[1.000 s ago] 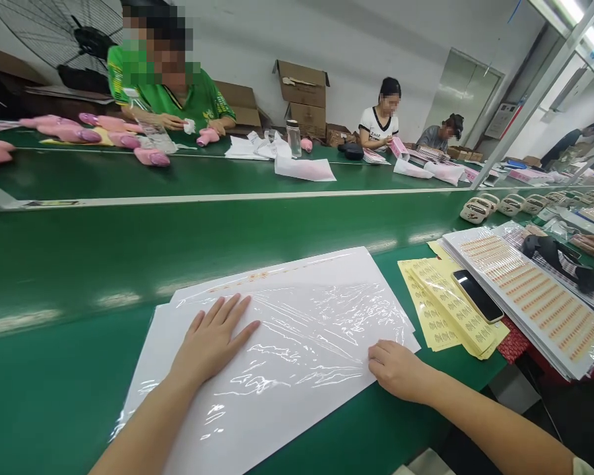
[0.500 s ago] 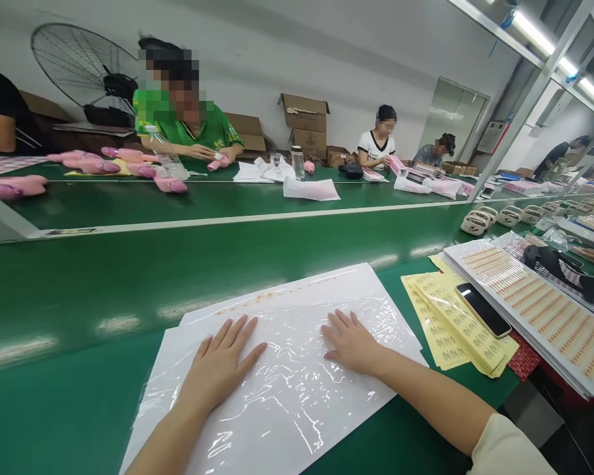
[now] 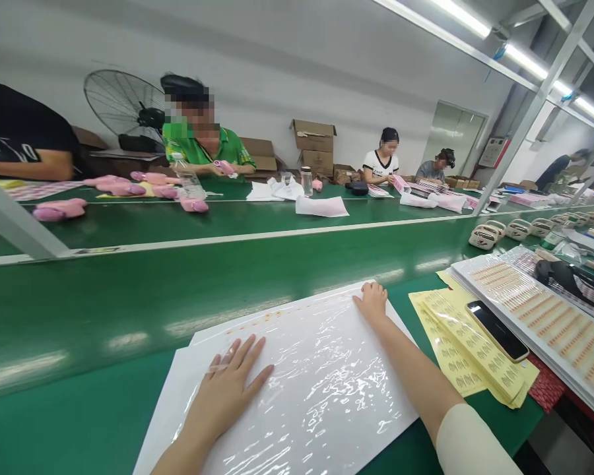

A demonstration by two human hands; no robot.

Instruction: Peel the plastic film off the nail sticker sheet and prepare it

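White sheets [image 3: 396, 376] lie on the green table with a clear, glossy plastic film [image 3: 321, 369] on top. Its surface is wrinkled and shiny, and a row of small orange marks shows near the far edge. My left hand [image 3: 230, 389] lies flat on the film toward the left, fingers spread. At the far right corner of the sheets, my right hand [image 3: 373, 302] presses down on the film, its thumb apart and its fingertips bent slightly at the edge.
To the right lie yellow label sheets [image 3: 448, 349], a phone [image 3: 497, 330] and a stack of printed sheets [image 3: 539, 310] with a black strap-like object [image 3: 574, 280]. Beyond a ledge, co-workers sit near pink toy-like pieces [image 3: 59, 210]. A metal post [image 3: 14, 218] stands at left.
My right hand has slid away from me to the sheets' far right corner. The film now reaches nearer the far edge there. My left hand stays flat; the view has tilted upward.
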